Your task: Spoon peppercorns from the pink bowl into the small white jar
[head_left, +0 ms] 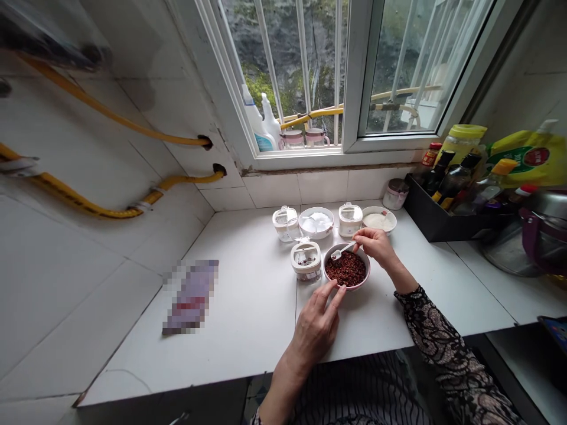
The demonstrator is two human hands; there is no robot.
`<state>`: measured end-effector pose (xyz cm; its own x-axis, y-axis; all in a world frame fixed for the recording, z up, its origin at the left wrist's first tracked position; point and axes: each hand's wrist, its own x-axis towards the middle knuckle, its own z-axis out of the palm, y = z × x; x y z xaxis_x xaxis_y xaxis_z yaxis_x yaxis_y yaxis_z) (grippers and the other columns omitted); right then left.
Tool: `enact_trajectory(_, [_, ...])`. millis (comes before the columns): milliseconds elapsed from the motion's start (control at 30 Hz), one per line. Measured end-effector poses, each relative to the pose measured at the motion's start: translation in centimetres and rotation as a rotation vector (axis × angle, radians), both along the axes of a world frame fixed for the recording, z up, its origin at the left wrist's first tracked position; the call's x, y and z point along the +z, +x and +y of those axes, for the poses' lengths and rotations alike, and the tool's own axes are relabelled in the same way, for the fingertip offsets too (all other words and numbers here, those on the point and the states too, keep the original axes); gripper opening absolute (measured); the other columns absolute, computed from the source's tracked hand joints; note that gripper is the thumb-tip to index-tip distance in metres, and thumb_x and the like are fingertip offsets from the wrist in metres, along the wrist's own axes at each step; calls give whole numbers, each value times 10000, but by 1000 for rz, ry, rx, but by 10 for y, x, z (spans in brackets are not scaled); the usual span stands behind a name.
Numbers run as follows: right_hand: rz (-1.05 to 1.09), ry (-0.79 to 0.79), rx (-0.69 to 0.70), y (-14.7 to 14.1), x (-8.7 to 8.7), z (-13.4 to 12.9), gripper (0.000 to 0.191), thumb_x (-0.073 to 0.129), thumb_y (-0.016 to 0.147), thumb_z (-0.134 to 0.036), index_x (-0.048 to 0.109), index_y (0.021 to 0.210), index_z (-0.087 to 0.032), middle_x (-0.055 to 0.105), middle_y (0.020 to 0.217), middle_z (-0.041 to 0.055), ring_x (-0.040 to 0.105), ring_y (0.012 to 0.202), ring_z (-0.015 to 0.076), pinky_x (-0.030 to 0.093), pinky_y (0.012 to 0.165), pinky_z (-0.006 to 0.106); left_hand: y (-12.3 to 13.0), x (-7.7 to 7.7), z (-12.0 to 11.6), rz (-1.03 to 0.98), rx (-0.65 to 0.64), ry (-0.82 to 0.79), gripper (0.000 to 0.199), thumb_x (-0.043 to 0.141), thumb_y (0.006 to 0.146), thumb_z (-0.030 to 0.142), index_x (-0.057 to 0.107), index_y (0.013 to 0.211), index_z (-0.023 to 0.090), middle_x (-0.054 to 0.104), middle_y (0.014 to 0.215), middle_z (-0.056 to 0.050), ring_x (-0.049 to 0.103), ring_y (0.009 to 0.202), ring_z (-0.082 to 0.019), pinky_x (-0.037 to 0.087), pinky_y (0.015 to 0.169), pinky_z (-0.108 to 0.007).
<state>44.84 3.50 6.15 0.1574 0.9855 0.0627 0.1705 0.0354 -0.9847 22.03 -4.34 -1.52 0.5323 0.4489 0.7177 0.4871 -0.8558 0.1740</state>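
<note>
My right hand [374,247] pinches the handle of a small white spoon [340,253], its scoop over a bowl [357,288] of dark red peppercorns [347,269]. At the bowl's near rim rest the stretched fingertips of my left hand [316,324]; the thumb is mostly hidden. Just left of this bowl stands a clear seasoning jar [306,270] with a white rim and some dark bits inside. Behind are two similar jars, one at the left [286,224] and one in the middle [350,221]. Between them sits a bowl of white grains [316,222]; a bowl of off-white grains [379,219] is farther right.
A black box [425,213] of bottles stands at the back right, with a lidded jar [395,194] beside it and a metal pot [514,248] in front. A blurred purple packet [190,298] lies on the white counter [248,319]. The window [354,141] is behind.
</note>
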Motion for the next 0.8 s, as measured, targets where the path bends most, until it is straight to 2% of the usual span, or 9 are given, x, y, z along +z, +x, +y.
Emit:
enact_trajectory(67, [77, -7, 10, -2, 2, 1, 226, 672, 647, -407, 634, 708, -193, 666, 525, 9, 318, 349, 75, 239, 362, 239, 0, 0, 0, -2, 0, 4, 697, 419, 911, 3, 334, 1577, 189, 593, 1338, -185, 594, 1258, -275, 582, 980, -425])
enact_trajectory(200, [96, 113, 19, -24, 4, -3, 299, 670, 726, -492, 627, 787, -202, 691, 617, 27, 402, 383, 96, 318, 384, 251, 2, 0, 0, -18, 4, 20, 705, 418, 886, -15, 355, 1564, 168, 595, 1324, -186, 593, 1247, -274, 582, 981, -425])
enact_trajectory(267, [19, 224, 2, -39, 3, -8, 291, 623, 815, -499, 637, 858, -212, 706, 672, 32, 498, 439, 129, 411, 438, 271, 3, 0, 1, -21, 2, 31, 715, 410, 870, -26, 364, 1558, 162, 592, 1323, -186, 591, 1243, -272, 583, 978, -425])
enact_trajectory(333, [-139, 368, 12, -53, 2, -15, 237, 586, 891, -448, 658, 895, -222, 725, 745, 49, 648, 627, 185, 530, 615, 309, 3, 0, 1, -24, 2, 46, 721, 406, 856, -34, 376, 1551, 154, 591, 1319, -189, 593, 1232, -271, 587, 968, -420])
enact_trajectory(400, [-300, 482, 75, -59, 2, -21, 194, 575, 921, -393, 676, 888, -231, 740, 787, 57, 687, 727, 206, 553, 730, 333, 4, 0, 1, -32, 8, 59, 720, 409, 849, -39, 386, 1544, 146, 592, 1314, -191, 596, 1217, -271, 589, 960, -414])
enact_trajectory(467, [-363, 533, 88, -57, 2, -24, 188, 558, 936, -357, 686, 884, -230, 741, 798, 57, 692, 736, 204, 555, 751, 334, 3, 0, 1, -32, 12, 58, 719, 412, 851, -38, 386, 1545, 146, 592, 1314, -189, 594, 1218, -271, 586, 966, -414])
enact_trajectory(600, [-258, 456, -22, -31, 4, -19, 182, 546, 926, -339, 671, 892, -210, 699, 717, 35, 662, 657, 188, 546, 678, 320, 2, 1, 0, -15, 6, 36, 698, 411, 873, -30, 386, 1547, 151, 591, 1325, -184, 581, 1246, -268, 571, 995, -415])
enact_trajectory(700, [-271, 359, 15, -12, 3, -12, 161, 554, 890, -316, 655, 832, -205, 658, 637, 9, 621, 596, 172, 505, 610, 295, 1, 2, 0, -17, 4, 28, 677, 421, 891, -24, 390, 1544, 150, 593, 1322, -182, 579, 1253, -265, 569, 999, -405])
enact_trajectory(800, [-382, 324, 77, -9, 1, -10, 134, 554, 856, -241, 657, 779, -201, 655, 608, 0, 606, 578, 157, 467, 601, 276, 0, 2, 0, -14, 3, 18, 690, 422, 898, -20, 367, 1559, 168, 588, 1332, -179, 583, 1253, -264, 573, 995, -408])
